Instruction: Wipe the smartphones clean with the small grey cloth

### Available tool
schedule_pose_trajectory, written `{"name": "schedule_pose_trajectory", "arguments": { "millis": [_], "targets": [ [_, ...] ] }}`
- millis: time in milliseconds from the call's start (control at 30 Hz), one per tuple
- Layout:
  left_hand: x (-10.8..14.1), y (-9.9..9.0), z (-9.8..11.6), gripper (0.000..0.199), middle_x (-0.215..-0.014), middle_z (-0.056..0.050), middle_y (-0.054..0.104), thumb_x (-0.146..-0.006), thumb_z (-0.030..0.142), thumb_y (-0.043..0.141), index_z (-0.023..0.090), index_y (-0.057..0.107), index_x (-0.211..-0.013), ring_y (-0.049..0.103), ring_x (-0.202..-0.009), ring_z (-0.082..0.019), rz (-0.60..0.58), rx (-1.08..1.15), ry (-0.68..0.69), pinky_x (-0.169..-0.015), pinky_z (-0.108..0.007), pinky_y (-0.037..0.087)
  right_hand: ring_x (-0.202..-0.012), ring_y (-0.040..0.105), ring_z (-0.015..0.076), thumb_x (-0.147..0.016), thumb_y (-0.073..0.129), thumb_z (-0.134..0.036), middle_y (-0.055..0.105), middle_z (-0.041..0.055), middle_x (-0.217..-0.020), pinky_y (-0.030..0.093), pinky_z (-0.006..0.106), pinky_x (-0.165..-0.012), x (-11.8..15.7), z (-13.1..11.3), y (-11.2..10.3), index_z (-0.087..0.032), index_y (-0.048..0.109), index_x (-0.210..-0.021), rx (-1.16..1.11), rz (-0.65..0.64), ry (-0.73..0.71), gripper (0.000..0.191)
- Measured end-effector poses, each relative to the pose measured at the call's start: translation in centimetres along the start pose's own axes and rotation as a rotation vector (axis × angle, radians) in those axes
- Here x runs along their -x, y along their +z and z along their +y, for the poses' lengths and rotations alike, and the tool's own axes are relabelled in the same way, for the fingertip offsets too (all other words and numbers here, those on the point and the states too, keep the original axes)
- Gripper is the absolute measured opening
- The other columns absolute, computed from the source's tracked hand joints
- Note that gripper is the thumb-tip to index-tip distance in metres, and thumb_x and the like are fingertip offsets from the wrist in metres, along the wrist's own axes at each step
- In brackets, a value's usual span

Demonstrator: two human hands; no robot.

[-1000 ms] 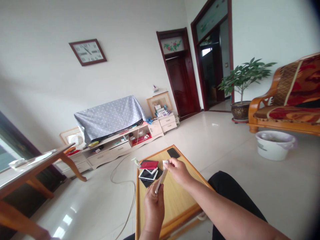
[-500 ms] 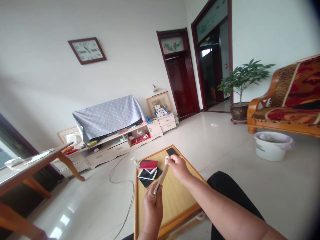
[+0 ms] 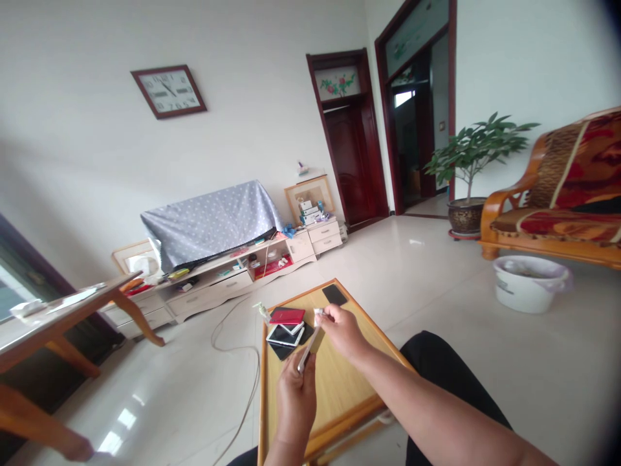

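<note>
My left hand (image 3: 295,398) grips the lower end of a thin, flat phone-like device (image 3: 308,353), seen nearly edge-on and tilted above the small wooden table (image 3: 356,382). At its upper end, my right hand (image 3: 345,333) pinches a small white piece (image 3: 318,316) that looks like a wipe or tissue. Left of the hands lies a pile: a red flat case or phone (image 3: 288,316) on top, a white-framed device with a dark screen (image 3: 282,336) beneath, dark flat items below. A pump bottle (image 3: 263,312) stands beside it. Near the far corner lies a black phone (image 3: 335,295).
A cable (image 3: 256,369) runs over the floor left of the table. A white bucket (image 3: 524,294) stands at the right, before a wooden sofa (image 3: 557,244) and a potted plant (image 3: 466,217). A low cabinet (image 3: 213,301) lines the wall; another table (image 3: 82,304) is at left.
My right hand has shifted slightly left with the white piece, along the device's upper end. More of the black phone shows now. My left hand keeps its grip.
</note>
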State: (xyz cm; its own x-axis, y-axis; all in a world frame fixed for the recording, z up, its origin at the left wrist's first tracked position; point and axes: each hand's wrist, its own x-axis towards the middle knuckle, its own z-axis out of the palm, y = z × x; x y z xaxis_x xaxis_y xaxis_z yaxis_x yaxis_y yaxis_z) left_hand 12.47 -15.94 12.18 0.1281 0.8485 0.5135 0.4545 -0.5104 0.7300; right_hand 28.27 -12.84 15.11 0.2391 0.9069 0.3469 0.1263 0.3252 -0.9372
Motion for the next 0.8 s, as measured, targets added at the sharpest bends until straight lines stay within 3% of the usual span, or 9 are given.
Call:
{"name": "schedule_pose_trajectory", "arguments": {
  "millis": [100, 200, 300, 400, 633, 700, 800],
  "targets": [
    [0.0, 0.7, -0.4, 0.032, -0.089, -0.009, 0.074, -0.091, 0.045, 0.057, 0.017, 0.073, -0.092, 0.068, -0.083, -0.022, 0.012, 0.063, -0.002, -0.072, -0.03, 0.053, -0.065, 0.058, 0.0155, -0.089, 0.06, -0.043, 0.066, -0.0007, -0.071, 0.04, 0.024, -0.058, 3.0, -0.2, 1.5, -0.022, 0.067, -0.081, -0.056, -0.232, -0.054, 0.024],
    [0.0, 0.7, -0.6, 0.033, -0.085, -0.008, 0.073, -0.092, 0.045, 0.055, 0.017, 0.073, -0.087, 0.067, -0.08, -0.021, 0.014, 0.072, -0.005, -0.072, -0.031, 0.053, -0.068, 0.059, 0.0157, -0.09, 0.06, -0.043, 0.068, -0.0003, -0.074, 0.041, 0.024, -0.06, 4.1, -0.2, 1.8, -0.022, 0.069, -0.084, -0.054, -0.294, -0.09, 0.024],
    [0.0, 0.2, -0.4, 0.032, -0.096, -0.008, 0.074, -0.092, 0.044, 0.057, 0.019, 0.072, -0.106, 0.068, -0.089, -0.023, -0.018, 0.042, -0.01, -0.08, -0.032, 0.053, -0.06, 0.054, 0.0147, -0.088, 0.06, -0.049, 0.063, -0.0019, -0.066, 0.038, 0.025, -0.056, 1.5, 0.4, 0.4, -0.021, 0.067, -0.082, -0.023, -0.125, -0.055, 0.029],
    [0.1, 0.1, -0.2, 0.033, -0.099, -0.008, 0.074, -0.091, 0.045, 0.058, 0.02, 0.071, -0.11, 0.068, -0.093, -0.024, -0.019, 0.033, -0.04, -0.084, -0.033, 0.052, -0.061, 0.053, 0.015, -0.087, 0.061, -0.05, 0.062, -0.0015, -0.065, 0.039, 0.025, -0.058, -0.4, 1.1, -0.4, -0.021, 0.064, -0.076, 0.028, 0.055, -0.017, 0.031],
    [0.0, 0.9, -0.7, 0.036, -0.098, -0.006, 0.075, -0.092, 0.046, 0.057, 0.018, 0.071, -0.109, 0.069, -0.09, -0.022, -0.068, 0.216, -0.11, -0.083, -0.032, 0.054, -0.07, 0.06, 0.0159, -0.092, 0.058, -0.044, 0.068, -0.0006, -0.076, 0.042, 0.024, -0.063, 3.3, 1.0, 1.6, -0.023, 0.066, -0.086, -0.037, -0.219, -0.122, 0.024],
    [0.0, 0.6, -0.8, 0.037, -0.103, -0.007, 0.075, -0.09, 0.046, 0.061, 0.018, 0.071, -0.112, 0.068, -0.099, -0.023, -0.067, 0.259, -0.132, -0.088, -0.033, 0.053, -0.068, 0.059, 0.016, -0.091, 0.058, -0.046, 0.067, -0.0007, -0.074, 0.042, 0.024, -0.062, 2.1, 1.1, 1.0, -0.023, 0.067, -0.086, -0.031, -0.146, -0.1, 0.026],
    [-0.2, 0.1, -0.8, 0.039, -0.107, -0.008, 0.076, -0.086, 0.046, 0.066, 0.018, 0.071, -0.114, 0.067, -0.106, -0.026, -0.064, 0.316, -0.171, -0.093, -0.035, 0.052, -0.068, 0.059, 0.0173, -0.089, 0.059, -0.051, 0.066, -0.0002, -0.073, 0.043, 0.025, -0.063, -0.7, 1.5, -0.6, -0.022, 0.067, -0.084, 0.014, 0.061, -0.044, 0.03]
  ]
}}
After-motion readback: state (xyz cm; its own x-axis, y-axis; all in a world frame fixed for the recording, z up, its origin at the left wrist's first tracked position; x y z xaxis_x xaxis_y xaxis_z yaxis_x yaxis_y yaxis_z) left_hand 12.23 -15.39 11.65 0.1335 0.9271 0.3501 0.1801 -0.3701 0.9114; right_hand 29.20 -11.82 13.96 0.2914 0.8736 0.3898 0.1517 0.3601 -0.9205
